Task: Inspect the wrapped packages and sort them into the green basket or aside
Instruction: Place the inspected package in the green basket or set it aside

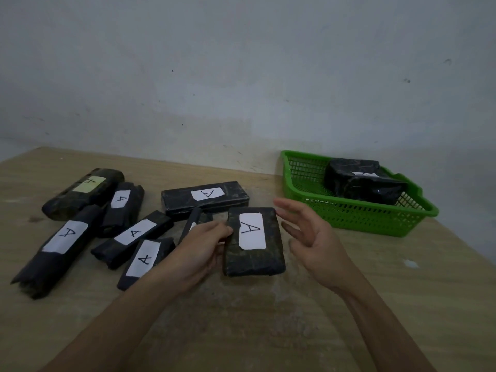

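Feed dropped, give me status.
Left grip holds package edge. Right grip open beside it. Basket holds one bundle; nothing in between.

My packages [253,241]: black plastic wrap, faintly glossy, crinkled; white paper labels [252,230]. Basket [357,213]: green plastic mesh. Table [268,318]: matt wood grain.

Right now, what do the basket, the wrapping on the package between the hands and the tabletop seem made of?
Green basket: moulded plastic, going by its lattice walls. Package: wrapped in dark crinkled film or paper, faintly glossy; its label looks like white paper. Tabletop: pale wood grain, possibly laminate.
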